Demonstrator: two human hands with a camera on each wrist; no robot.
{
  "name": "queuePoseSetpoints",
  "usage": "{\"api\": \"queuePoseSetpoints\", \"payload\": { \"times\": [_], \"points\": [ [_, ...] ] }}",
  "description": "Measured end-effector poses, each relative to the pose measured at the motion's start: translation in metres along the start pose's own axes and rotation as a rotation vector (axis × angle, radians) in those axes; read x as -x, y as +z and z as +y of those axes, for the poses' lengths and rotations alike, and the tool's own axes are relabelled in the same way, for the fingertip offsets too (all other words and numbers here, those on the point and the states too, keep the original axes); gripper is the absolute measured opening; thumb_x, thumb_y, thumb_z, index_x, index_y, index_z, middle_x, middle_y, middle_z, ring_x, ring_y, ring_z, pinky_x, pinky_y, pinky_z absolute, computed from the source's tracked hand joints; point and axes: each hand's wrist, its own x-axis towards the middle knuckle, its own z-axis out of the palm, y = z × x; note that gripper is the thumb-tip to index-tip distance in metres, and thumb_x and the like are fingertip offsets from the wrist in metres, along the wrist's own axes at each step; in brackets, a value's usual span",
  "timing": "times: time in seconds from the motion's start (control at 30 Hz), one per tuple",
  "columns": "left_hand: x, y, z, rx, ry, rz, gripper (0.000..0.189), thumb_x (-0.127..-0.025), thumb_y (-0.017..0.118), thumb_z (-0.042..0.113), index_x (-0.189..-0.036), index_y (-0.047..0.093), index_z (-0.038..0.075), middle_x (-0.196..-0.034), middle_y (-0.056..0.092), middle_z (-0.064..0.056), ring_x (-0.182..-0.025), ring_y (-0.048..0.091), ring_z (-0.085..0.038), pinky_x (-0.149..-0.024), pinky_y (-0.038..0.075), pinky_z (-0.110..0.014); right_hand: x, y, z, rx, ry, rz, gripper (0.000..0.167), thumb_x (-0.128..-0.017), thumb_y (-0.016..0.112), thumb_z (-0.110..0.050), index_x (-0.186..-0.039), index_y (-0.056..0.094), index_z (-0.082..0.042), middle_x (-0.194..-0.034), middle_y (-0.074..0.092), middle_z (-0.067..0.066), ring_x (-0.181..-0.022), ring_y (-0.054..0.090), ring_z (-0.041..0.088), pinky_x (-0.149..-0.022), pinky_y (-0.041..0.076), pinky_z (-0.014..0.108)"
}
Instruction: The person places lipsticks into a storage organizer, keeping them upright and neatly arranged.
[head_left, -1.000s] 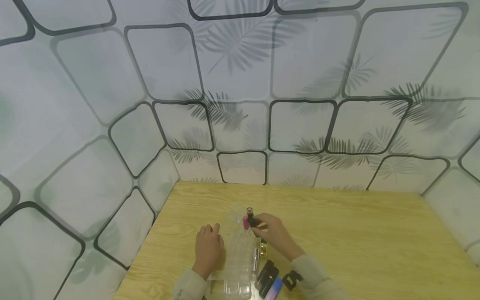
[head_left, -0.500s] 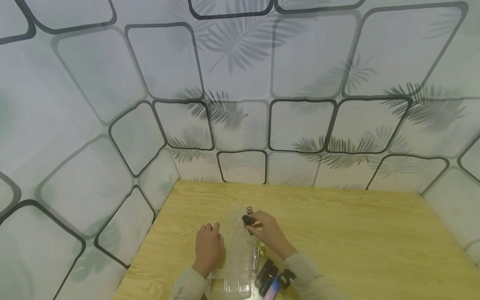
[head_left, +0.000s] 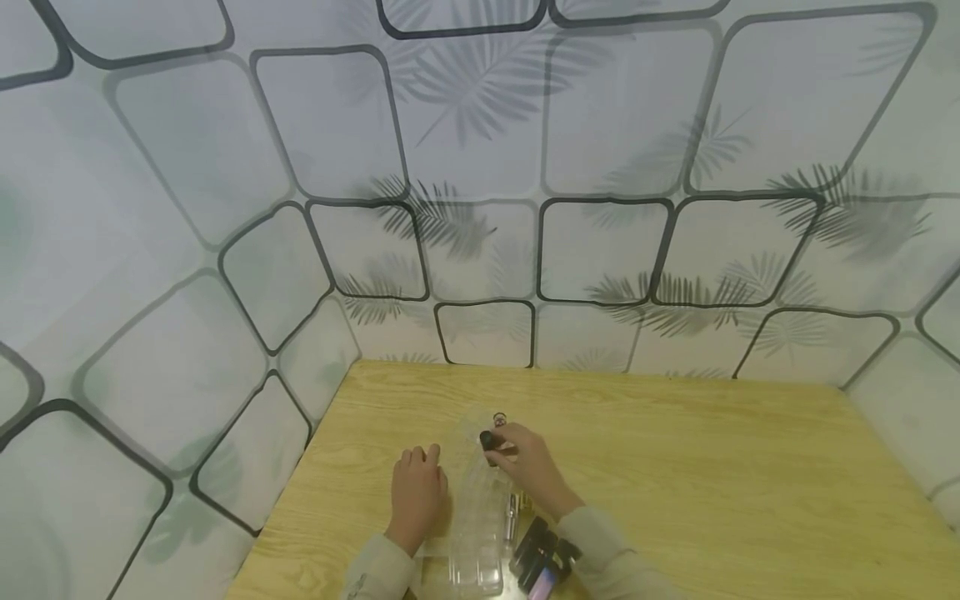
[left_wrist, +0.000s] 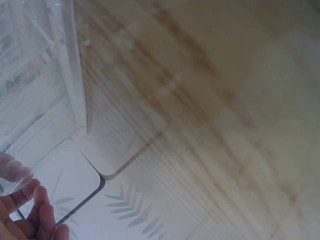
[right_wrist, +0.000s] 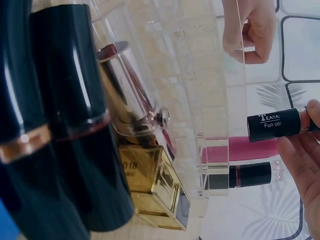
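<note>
My right hand (head_left: 534,468) pinches a black lipstick tube (right_wrist: 272,125) with white lettering between thumb and fingers. It holds the tube over the far end of a clear stepped organizer (head_left: 474,533); in the right wrist view the tube lies sideways, apart from the compartments. Near it in the organizer are a pink tube (right_wrist: 245,148) and another black lipstick (right_wrist: 253,174). My left hand (head_left: 418,500) rests at the organizer's left side, fingers loosely bent, holding nothing that I can see. Whether it touches the clear wall I cannot tell.
Nearer in the organizer are a silver lipstick (right_wrist: 127,90), a gold square-sided tube (right_wrist: 150,185) and several black tubes (right_wrist: 75,115). A blue-and-pink tube (head_left: 543,583) is at the near end. Behind the wooden table (head_left: 712,483) stands a patterned wall (head_left: 600,250).
My right hand has moved slightly left with the black lipstick tube, from beside the pink tube to over the organizer's far end. The left hand has stayed in place.
</note>
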Motion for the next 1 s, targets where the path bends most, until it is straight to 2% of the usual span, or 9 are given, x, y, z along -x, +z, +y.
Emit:
{"api": "queuePoseSetpoints", "payload": {
  "times": [0.23, 0.43, 0.67, 1.0],
  "points": [
    [0.0, 0.0, 0.0, 0.002, 0.006, 0.02, 0.022, -0.072, 0.07, 0.008, -0.09, 0.057, 0.006, -0.069, 0.05, -0.006, -0.062, 0.042, -0.018, -0.056, 0.037, -0.03, 0.001, 0.005, -0.001, 0.033, -0.004, 0.011, 0.024, -0.075, 0.072, 0.0, -0.098, 0.065, 0.002, -0.092, 0.067, 0.013, -0.08, 0.067, 0.023, -0.07, 0.053, 0.016],
    [0.0, 0.001, 0.0, -0.003, -0.006, -0.005, 0.022, -0.074, 0.07, 0.009, -0.092, 0.057, 0.006, -0.07, 0.051, -0.006, -0.063, 0.042, -0.017, -0.056, 0.037, -0.029, 0.002, 0.008, -0.002, 0.027, 0.003, 0.002, 0.025, -0.075, 0.071, 0.001, -0.099, 0.064, 0.004, -0.092, 0.067, 0.013, -0.079, 0.066, 0.023, -0.069, 0.053, 0.015],
    [0.0, 0.001, 0.0, -0.008, 0.008, 0.029, 0.023, -0.071, 0.071, 0.008, -0.09, 0.057, 0.006, -0.069, 0.05, -0.005, -0.062, 0.041, -0.016, -0.054, 0.035, -0.029, 0.003, 0.011, 0.001, 0.004, 0.002, -0.002, 0.026, -0.074, 0.071, 0.004, -0.099, 0.063, 0.005, -0.093, 0.067, 0.015, -0.08, 0.067, 0.025, -0.07, 0.053, 0.016],
    [-0.001, -0.003, 0.002, -0.011, 0.005, 0.002, 0.023, -0.072, 0.071, 0.007, -0.091, 0.057, 0.005, -0.069, 0.051, -0.006, -0.062, 0.042, -0.016, -0.055, 0.036, -0.029, 0.005, 0.014, 0.003, -0.014, 0.038, -0.032, 0.031, -0.074, 0.07, 0.005, -0.103, 0.061, 0.009, -0.097, 0.066, 0.019, -0.084, 0.067, 0.027, -0.073, 0.053, 0.016]
  ]
}}
